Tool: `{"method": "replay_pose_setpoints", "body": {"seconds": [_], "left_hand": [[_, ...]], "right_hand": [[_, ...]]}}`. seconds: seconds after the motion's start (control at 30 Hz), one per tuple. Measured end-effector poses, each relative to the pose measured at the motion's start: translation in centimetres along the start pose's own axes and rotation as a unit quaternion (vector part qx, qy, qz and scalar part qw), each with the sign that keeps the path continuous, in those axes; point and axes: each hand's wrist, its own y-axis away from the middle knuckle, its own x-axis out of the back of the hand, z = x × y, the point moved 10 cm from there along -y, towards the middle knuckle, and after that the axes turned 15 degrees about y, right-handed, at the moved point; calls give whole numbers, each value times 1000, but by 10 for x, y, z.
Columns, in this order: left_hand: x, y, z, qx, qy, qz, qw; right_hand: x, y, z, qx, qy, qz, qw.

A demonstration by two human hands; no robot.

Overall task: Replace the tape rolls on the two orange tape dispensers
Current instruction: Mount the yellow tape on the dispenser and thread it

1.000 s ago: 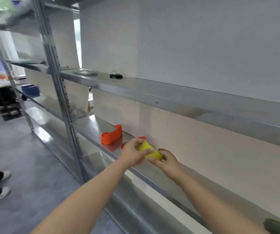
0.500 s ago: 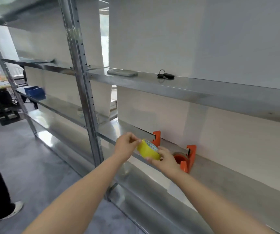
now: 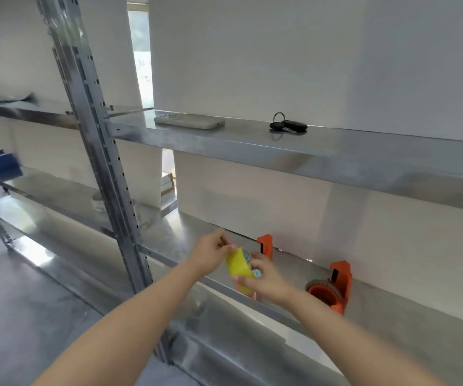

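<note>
Both hands (image 3: 238, 267) pinched together, arms outstretched

person, head view: two forearms, both bare to the frame edge; left hand (image 3: 211, 254) and right hand (image 3: 266, 280) bare; nails short and unpainted.

Galvanised steel shelving (image 3: 294, 151) on a perforated upright (image 3: 93, 140) is set against white wall panels (image 3: 280, 57); grey flooring (image 3: 29, 296) is seen below.
</note>
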Motion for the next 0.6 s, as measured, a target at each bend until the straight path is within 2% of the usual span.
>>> {"method": "replay_pose_setpoints", "body": {"seconds": [0.17,0.3,0.47,0.6], "left_hand": [[0,-46,-9,-14,0,-32,999],[-7,-79,-21,-33,-61,-95,993],[-19,-99,-72,-7,-75,-167,983],[-28,-109,-104,9,-31,-220,975]], "right_hand": [[11,-38,-4,-14,32,28,999],[30,-63,-8,-30,129,81,988],[8,-74,10,-83,239,64,965],[-5,-76,13,-117,241,53,962]]}}
